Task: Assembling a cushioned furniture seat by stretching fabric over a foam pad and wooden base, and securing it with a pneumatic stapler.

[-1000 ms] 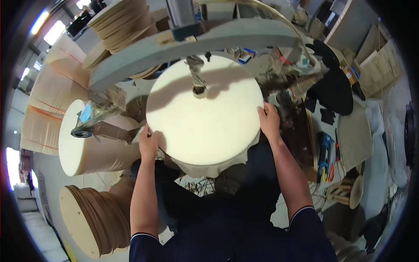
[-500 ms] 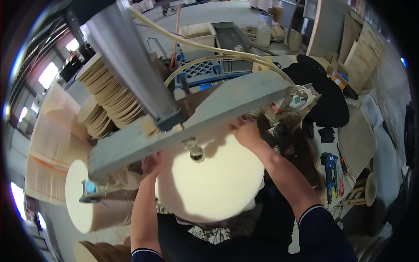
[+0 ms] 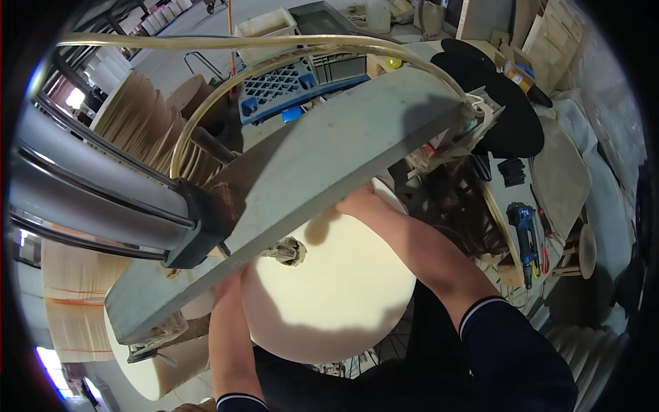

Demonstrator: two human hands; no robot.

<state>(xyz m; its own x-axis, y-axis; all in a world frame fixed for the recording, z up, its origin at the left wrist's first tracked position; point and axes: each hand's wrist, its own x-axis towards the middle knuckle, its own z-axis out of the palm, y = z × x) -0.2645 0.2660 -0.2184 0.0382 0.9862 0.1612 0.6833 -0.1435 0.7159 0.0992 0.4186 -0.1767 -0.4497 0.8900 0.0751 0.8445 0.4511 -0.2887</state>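
Note:
A thick round cream block, smooth and pale like foam, stands in front of me below a grey machine beam. Near its middle, a rough fitting sits in a hole. My right hand reaches over the block's far right part and lies against it, its fingers hidden by the beam. At the block's left side my left hand goes under the beam, so only the wrist end shows. What the fingers of either hand do is hidden.
A metal cylinder joins the beam at left, with a clear hose arching over. Stacked round boards stand behind it. On the right are a blue power tool and black discs. A blue pallet lies beyond.
My view has shifted, so the beam and cylinder appear lower and further left. Both hands have slid further out of sight under the beam, the right one leftward.

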